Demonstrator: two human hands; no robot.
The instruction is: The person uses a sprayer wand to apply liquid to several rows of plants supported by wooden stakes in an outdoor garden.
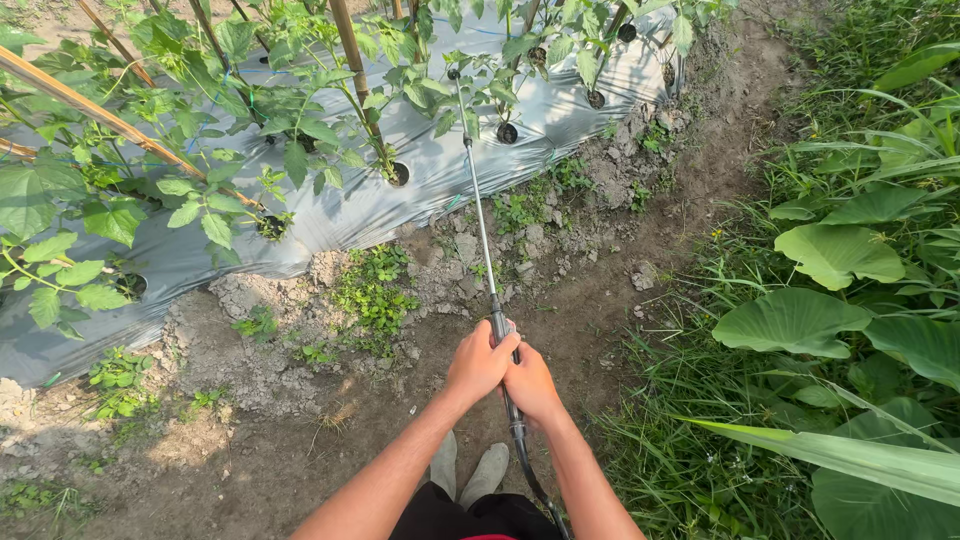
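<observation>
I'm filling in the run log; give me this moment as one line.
left hand: grips spray wand | right hand: grips wand beside it | wand tip: among staked plants on silver mulch sheet

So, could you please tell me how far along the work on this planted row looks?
Done: the bed is covered with silver mulch film, and the plants are staked with bamboo canes. In hand: left hand and right hand both grip a spray lance, its tip up among the leaves; no spray is visible. Left: small weeds stand along the bed's edge. How much of the row is treated cannot be told.
</observation>
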